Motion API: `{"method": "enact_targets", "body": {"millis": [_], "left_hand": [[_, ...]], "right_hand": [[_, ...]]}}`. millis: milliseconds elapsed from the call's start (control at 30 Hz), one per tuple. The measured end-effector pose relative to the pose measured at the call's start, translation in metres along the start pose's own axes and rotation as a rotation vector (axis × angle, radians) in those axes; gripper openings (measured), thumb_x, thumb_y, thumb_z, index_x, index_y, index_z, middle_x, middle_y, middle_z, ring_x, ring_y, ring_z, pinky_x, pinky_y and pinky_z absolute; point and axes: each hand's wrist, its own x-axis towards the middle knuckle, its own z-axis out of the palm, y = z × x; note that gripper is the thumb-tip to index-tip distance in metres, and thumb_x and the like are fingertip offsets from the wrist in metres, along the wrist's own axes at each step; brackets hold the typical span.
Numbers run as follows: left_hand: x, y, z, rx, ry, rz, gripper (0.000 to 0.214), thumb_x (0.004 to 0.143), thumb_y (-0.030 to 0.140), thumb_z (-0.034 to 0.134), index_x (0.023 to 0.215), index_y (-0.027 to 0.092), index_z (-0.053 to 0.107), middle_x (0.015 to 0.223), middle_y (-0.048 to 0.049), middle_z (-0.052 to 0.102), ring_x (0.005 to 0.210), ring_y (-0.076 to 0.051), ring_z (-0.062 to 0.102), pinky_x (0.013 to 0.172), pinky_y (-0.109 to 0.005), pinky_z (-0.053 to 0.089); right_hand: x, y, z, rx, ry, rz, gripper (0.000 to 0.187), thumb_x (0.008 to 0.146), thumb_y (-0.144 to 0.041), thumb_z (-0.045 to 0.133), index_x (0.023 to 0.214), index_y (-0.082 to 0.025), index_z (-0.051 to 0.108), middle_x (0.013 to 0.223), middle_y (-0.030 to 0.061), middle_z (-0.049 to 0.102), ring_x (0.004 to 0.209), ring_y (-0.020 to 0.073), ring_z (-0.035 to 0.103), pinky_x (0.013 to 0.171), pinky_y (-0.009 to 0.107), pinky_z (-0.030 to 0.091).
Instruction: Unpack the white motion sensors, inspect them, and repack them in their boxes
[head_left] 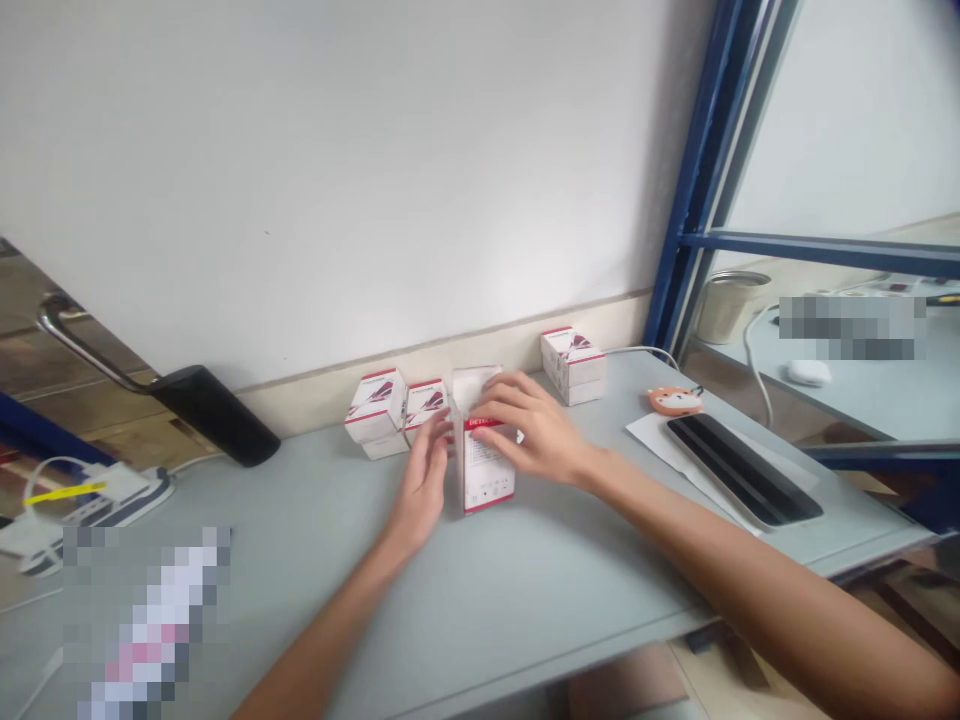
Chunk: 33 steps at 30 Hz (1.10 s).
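Observation:
A white cardboard box (489,480) with red bands stands upright on the grey desk, printed with red-banded lettering that starts "DETEC". Its top looks open, with a pale flap (466,382) raised at the back. My right hand (529,428) reaches over the upper right of this box, thumb across the front and curved fingers at the top edge. On the box's left side is my left hand (421,490), fingers extended and loosely apart; whether the fingertips touch the cardboard I cannot tell. The box's inside is hidden.
Similar small boxes sit against the wall: one (375,405) and another (426,402) behind my left hand, a third (574,362) farther right. A phone (742,468) lies on paper at right beside an orange animal-shaped item (675,401). A black cylinder (217,415) and power strip (112,500) are left.

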Motion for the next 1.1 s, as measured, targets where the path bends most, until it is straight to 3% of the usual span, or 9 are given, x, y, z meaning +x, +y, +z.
{"method": "enact_targets", "body": {"millis": [133, 200, 367, 400, 500, 567, 700, 833, 1100], "left_hand": [[-0.004, 0.007, -0.003, 0.027, 0.026, 0.294, 0.053, 0.104, 0.043, 0.057, 0.152, 0.031, 0.041, 0.151, -0.0125, 0.054, 0.134, -0.025, 0.059, 0.112, -0.046, 0.051], [-0.005, 0.008, -0.004, 0.067, -0.006, 0.374, 0.054, 0.102, 0.041, 0.061, 0.151, 0.030, 0.041, 0.150, -0.0139, 0.053, 0.129, -0.026, 0.062, 0.108, -0.047, 0.054], [-0.008, 0.012, 0.001, 0.139, 0.068, 0.598, 0.073, 0.092, 0.027, 0.076, 0.151, 0.029, 0.033, 0.145, -0.0148, 0.050, 0.127, -0.026, 0.062, 0.100, -0.043, 0.059], [-0.008, 0.013, 0.002, 0.143, 0.077, 0.616, 0.074, 0.091, 0.023, 0.076, 0.149, 0.029, 0.032, 0.140, -0.0137, 0.052, 0.124, -0.024, 0.063, 0.097, -0.042, 0.060], [-0.008, 0.015, 0.003, 0.171, 0.064, 0.625, 0.066, 0.093, 0.020, 0.073, 0.143, 0.029, 0.032, 0.132, -0.0113, 0.056, 0.114, -0.021, 0.067, 0.090, -0.038, 0.062], [-0.008, 0.014, 0.002, 0.189, 0.066, 0.623, 0.061, 0.095, 0.023, 0.071, 0.141, 0.029, 0.032, 0.133, -0.0117, 0.056, 0.114, -0.021, 0.067, 0.089, -0.038, 0.063], [-0.009, 0.011, 0.002, 0.188, 0.075, 0.578, 0.058, 0.096, 0.028, 0.070, 0.139, 0.030, 0.032, 0.134, -0.0125, 0.056, 0.114, -0.022, 0.067, 0.090, -0.040, 0.062], [-0.011, 0.012, 0.003, 0.134, 0.055, 0.502, 0.058, 0.097, 0.030, 0.069, 0.138, 0.030, 0.028, 0.132, -0.0136, 0.060, 0.111, -0.023, 0.069, 0.092, -0.042, 0.060], [-0.012, 0.012, 0.001, 0.146, 0.033, 0.544, 0.061, 0.098, 0.025, 0.066, 0.149, 0.031, 0.032, 0.148, -0.0160, 0.054, 0.128, -0.025, 0.064, 0.101, -0.044, 0.058]], "right_hand": [[-0.004, -0.010, 0.007, 0.119, 0.093, 0.015, 0.031, 0.099, -0.037, 0.068, 0.128, -0.028, 0.064, 0.138, 0.0132, 0.057, 0.121, 0.0272, 0.063, 0.100, 0.046, 0.058], [-0.004, -0.016, 0.009, 0.192, 0.202, 0.087, 0.036, 0.097, -0.034, 0.070, 0.131, -0.029, 0.060, 0.137, 0.0130, 0.054, 0.121, 0.0273, 0.062, 0.098, 0.045, 0.059], [-0.001, -0.018, 0.006, 0.338, 0.280, 0.298, 0.008, 0.102, -0.031, 0.059, 0.103, -0.026, 0.065, 0.120, 0.0083, 0.058, 0.118, 0.0241, 0.061, 0.108, 0.047, 0.051], [0.000, -0.017, 0.006, 0.347, 0.255, 0.346, 0.015, 0.104, -0.032, 0.057, 0.095, -0.025, 0.067, 0.120, 0.0080, 0.058, 0.119, 0.0239, 0.061, 0.110, 0.047, 0.048], [0.000, -0.013, 0.008, 0.451, 0.180, 0.460, 0.019, 0.102, -0.035, 0.059, 0.089, -0.024, 0.068, 0.120, 0.0069, 0.058, 0.118, 0.0226, 0.062, 0.108, 0.044, 0.049], [0.000, -0.012, 0.010, 0.576, 0.168, 0.527, 0.014, 0.098, -0.036, 0.064, 0.107, -0.026, 0.064, 0.126, 0.0067, 0.058, 0.114, 0.0211, 0.065, 0.096, 0.039, 0.057], [-0.002, -0.015, 0.010, 0.617, 0.166, 0.505, 0.042, 0.096, -0.033, 0.066, 0.135, -0.031, 0.051, 0.145, 0.0086, 0.056, 0.112, 0.0211, 0.068, 0.084, 0.036, 0.060], [0.000, -0.020, 0.009, 0.522, 0.170, 0.424, 0.023, 0.101, -0.036, 0.062, 0.121, -0.026, 0.064, 0.122, 0.0069, 0.070, 0.104, 0.0214, 0.069, 0.084, 0.036, 0.059], [0.006, -0.024, 0.008, 0.589, 0.262, 0.514, 0.015, 0.097, -0.038, 0.067, 0.104, -0.024, 0.066, 0.103, 0.0022, 0.070, 0.089, 0.0165, 0.067, 0.076, 0.029, 0.055]]}}
